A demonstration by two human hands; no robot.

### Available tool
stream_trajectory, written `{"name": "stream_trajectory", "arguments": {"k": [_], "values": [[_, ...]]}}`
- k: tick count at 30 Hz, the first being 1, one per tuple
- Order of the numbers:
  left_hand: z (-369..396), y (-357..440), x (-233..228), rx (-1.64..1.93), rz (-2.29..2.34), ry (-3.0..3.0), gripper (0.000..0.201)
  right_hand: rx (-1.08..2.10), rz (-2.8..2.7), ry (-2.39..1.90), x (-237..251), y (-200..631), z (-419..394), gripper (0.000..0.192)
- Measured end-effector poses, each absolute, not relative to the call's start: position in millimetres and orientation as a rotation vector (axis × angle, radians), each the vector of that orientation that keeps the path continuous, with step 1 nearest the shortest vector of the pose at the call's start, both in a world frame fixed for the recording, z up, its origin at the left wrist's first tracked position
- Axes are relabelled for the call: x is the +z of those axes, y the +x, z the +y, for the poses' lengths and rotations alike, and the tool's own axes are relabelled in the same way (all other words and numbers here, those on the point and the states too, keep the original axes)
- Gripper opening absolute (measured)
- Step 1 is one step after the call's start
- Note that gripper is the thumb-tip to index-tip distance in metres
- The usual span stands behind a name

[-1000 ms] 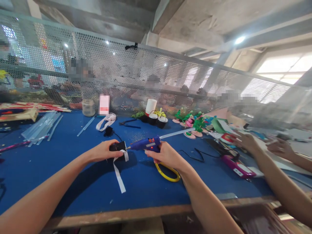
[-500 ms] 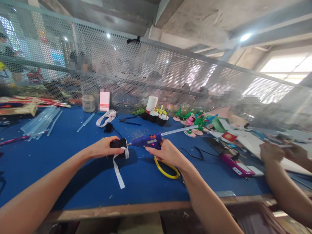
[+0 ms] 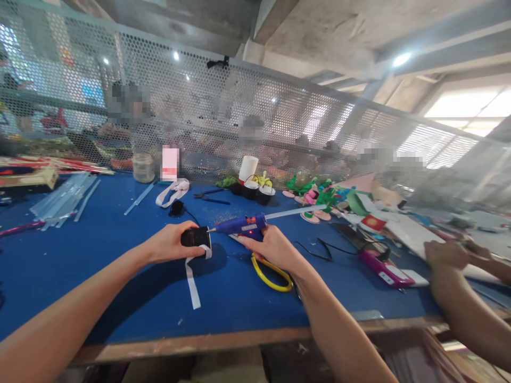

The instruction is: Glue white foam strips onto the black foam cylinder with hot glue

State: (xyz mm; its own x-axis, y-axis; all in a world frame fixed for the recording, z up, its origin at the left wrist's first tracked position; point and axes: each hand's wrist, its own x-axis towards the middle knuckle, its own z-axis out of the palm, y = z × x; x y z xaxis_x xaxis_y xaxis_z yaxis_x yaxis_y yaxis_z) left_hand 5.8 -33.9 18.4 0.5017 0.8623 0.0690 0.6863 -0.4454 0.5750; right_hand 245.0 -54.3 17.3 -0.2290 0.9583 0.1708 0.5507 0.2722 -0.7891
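Left hand (image 3: 170, 243) grips a black piece (image 3: 195, 235) with white ribbon (image 3: 192, 279) above the blue surface (image 3: 99, 250); right hand (image 3: 271, 246) fingers wrap the glue gun (image 3: 243, 225), nozzle touching it. Hot glue could burn nearby fingertips.

Light: bright daylight from window (image 3: 467, 109) at right, ceiling lamp (image 3: 401, 58) glaring
Blur: right edge smeared
Distortion: wide-angle bending at edges

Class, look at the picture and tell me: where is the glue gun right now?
In the head view the glue gun is near the middle of the blue table, held in the right hand, its nozzle at the small black piece held by the left hand.
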Motion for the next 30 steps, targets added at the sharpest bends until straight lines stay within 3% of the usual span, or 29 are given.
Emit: {"name": "stream_trajectory", "arguments": {"k": [14,30], "values": [[-34.2,5.7,20.4,0.504,1.291,2.4,0.046,0.782,-1.876,-1.381,18.4,244.6,-54.5,0.029],[-27.9,1.0,20.5,0.509,1.283,2.084,0.051,0.82,-1.901,-1.369,22.4,245.1,-60.1,0.032]]}}
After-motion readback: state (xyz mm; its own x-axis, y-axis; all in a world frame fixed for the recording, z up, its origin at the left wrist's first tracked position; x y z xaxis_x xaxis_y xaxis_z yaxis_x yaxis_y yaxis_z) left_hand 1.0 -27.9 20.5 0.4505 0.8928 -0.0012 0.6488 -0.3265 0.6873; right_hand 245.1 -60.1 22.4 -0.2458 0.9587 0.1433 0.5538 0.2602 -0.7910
